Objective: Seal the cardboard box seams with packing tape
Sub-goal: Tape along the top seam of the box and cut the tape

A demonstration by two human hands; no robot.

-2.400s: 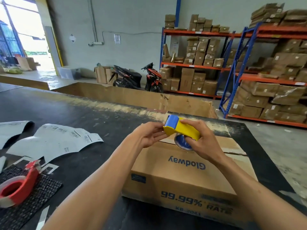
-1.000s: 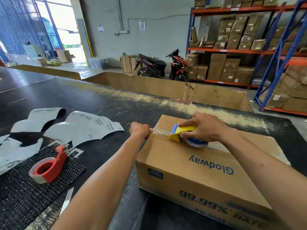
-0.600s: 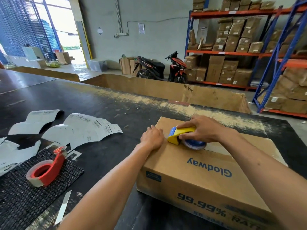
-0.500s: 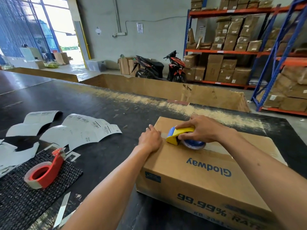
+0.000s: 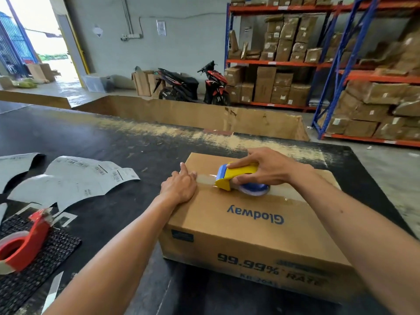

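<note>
A brown cardboard box (image 5: 245,226) printed "Glodway" lies on the black table, flaps closed. A strip of clear tape (image 5: 205,179) runs along its top centre seam from the left edge. My right hand (image 5: 263,169) grips a yellow and blue tape dispenser (image 5: 236,177) pressed on the seam near the box's middle. My left hand (image 5: 179,186) lies flat over the box's top left edge, fingers pressing the tape's end down.
A red tape dispenser (image 5: 21,245) rests on a black mesh mat (image 5: 34,264) at the left. White label backing sheets (image 5: 75,178) lie on the black table (image 5: 113,142). Beyond the table stand a long cardboard wall (image 5: 193,114), two motorbikes and shelves of boxes.
The right hand has lowered the dispenser onto the box and is drawing it rightward along the seam. The left hand moved from the box's side onto its top left edge, over the tape end.
</note>
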